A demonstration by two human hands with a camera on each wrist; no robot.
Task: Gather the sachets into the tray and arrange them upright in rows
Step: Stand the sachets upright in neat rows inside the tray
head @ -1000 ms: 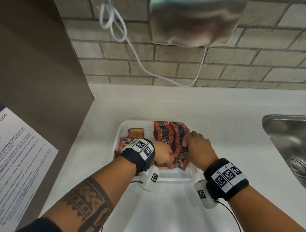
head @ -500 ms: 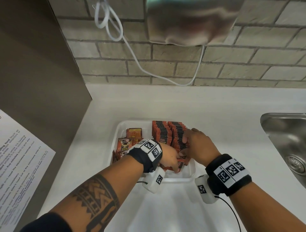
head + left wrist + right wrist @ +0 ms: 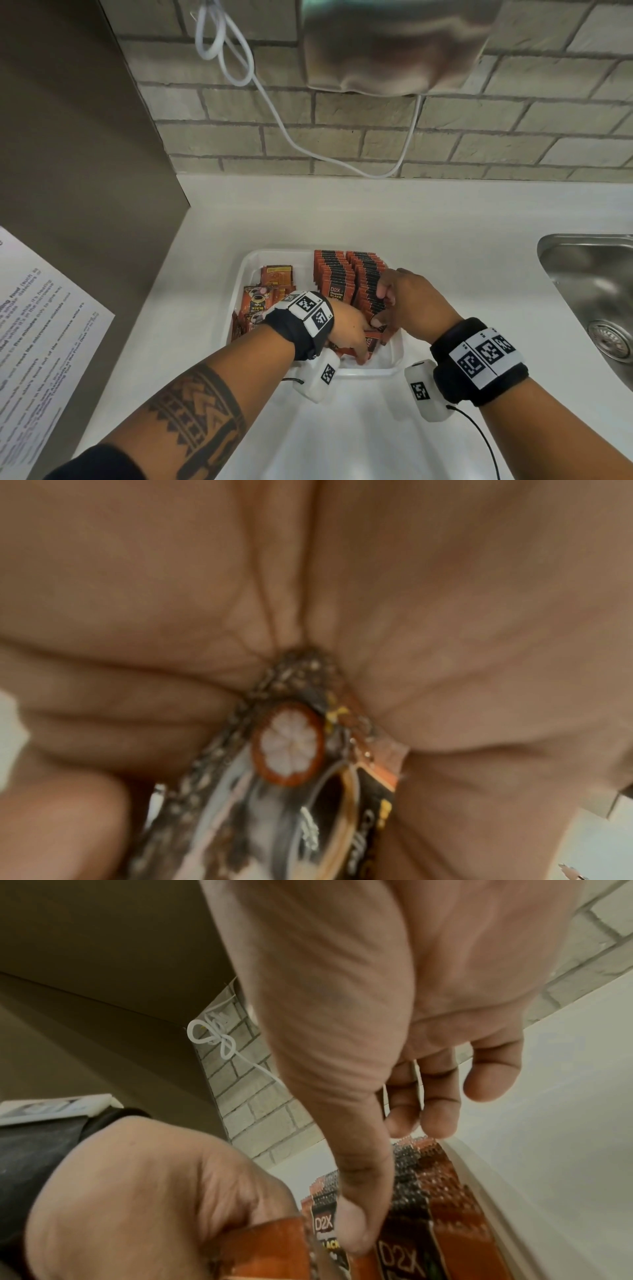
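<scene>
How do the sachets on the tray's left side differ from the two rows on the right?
The left sachets lie flat and loose, faces up; the rows stand upright on edge, packed tight. The left ones are few; the rows hold many. Both sit inside the white tray and share orange-and-black packaging.

A white bench (image 3: 428, 219) runs along the foot of a pale brick wall (image 3: 342, 137). Set into the bench at its right end is a steel sink (image 3: 596, 284), its round drain (image 3: 613, 337) showing near the picture's edge. High on the brick wall hangs a blurred beige appliance (image 3: 390, 44), and a white cable (image 3: 274, 113) droops from its underside, sags toward the bench and climbs left to a knotted coil (image 3: 214, 34). At the bench's left end stands a flat brown panel (image 3: 78, 144), with a printed paper notice (image 3: 37, 325) stuck low on it.
</scene>
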